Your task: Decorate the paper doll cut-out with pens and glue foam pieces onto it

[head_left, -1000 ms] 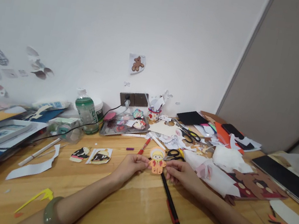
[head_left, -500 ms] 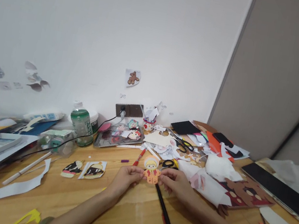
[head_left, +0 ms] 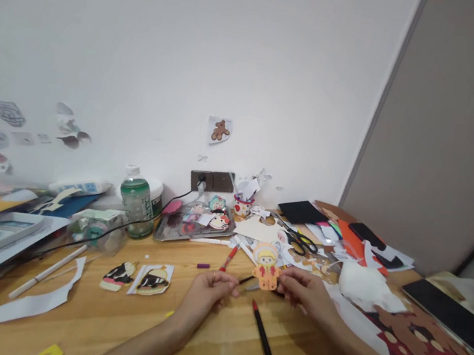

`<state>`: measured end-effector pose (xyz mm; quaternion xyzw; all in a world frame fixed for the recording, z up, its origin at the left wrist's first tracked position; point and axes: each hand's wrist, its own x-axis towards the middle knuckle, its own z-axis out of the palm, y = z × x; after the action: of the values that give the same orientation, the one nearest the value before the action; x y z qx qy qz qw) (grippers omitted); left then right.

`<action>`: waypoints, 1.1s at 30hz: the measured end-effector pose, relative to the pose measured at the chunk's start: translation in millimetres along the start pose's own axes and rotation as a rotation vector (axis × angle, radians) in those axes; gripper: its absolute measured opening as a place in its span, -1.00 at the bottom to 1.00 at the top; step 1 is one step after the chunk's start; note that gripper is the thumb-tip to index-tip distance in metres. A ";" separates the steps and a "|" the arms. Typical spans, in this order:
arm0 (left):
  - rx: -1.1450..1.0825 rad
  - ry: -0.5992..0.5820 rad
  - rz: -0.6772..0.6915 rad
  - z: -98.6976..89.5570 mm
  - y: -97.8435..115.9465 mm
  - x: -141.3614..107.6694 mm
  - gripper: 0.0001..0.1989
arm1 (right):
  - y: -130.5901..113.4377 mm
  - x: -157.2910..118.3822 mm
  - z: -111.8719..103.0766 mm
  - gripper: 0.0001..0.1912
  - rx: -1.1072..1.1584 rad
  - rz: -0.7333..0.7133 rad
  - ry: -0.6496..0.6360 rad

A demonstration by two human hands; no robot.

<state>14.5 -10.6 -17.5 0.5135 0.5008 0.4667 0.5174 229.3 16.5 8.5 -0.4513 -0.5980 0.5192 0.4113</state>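
Note:
My right hand (head_left: 302,290) pinches a paper cutout doll (head_left: 268,267) by its right edge. The doll has a yellow hood and an orange outfit with red details, and it faces me upright. To its left is my left hand (head_left: 213,292), fingers curled together and apart from the doll, with nothing visible in them. Below the doll, a black pen (head_left: 268,351) with a red tip lies on the table. A red pen (head_left: 229,257) rests just beyond my left fingers. Part of a dark-handled tool (head_left: 246,279) shows behind the doll; the rest is hidden.
Black-handled scissors (head_left: 301,243) lie among paper scraps at the back right. Two cartoon cutouts (head_left: 152,279) sit left of my hands. A metal tray (head_left: 163,230), a green bottle (head_left: 137,203) and a decorated pen cup (head_left: 242,206) stand near the wall. A black cable crosses the left side.
My left hand has let go of the cutout doll. My right hand has moved it slightly right and up, away from the left fingers. The view has shifted a little left.

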 end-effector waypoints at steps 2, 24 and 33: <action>0.247 0.072 0.166 0.5 16.7 13.6 -0.71 | -5.8 5.7 -9.7 -0.79 0.033 0.005 0.069; 0.980 0.525 0.547 11.5 87.9 246.5 -0.67 | -11.7 73.5 -57.9 -0.82 0.079 -0.045 0.183; 0.994 0.573 0.469 3.8 95.3 254.0 -0.69 | -0.5 72.4 -58.6 -0.83 0.053 -0.059 0.162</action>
<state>37.2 246.0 67.7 0.6439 0.6509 0.3983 -0.0551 267.1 101.1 17.8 -0.4632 -0.5617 0.4842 0.4852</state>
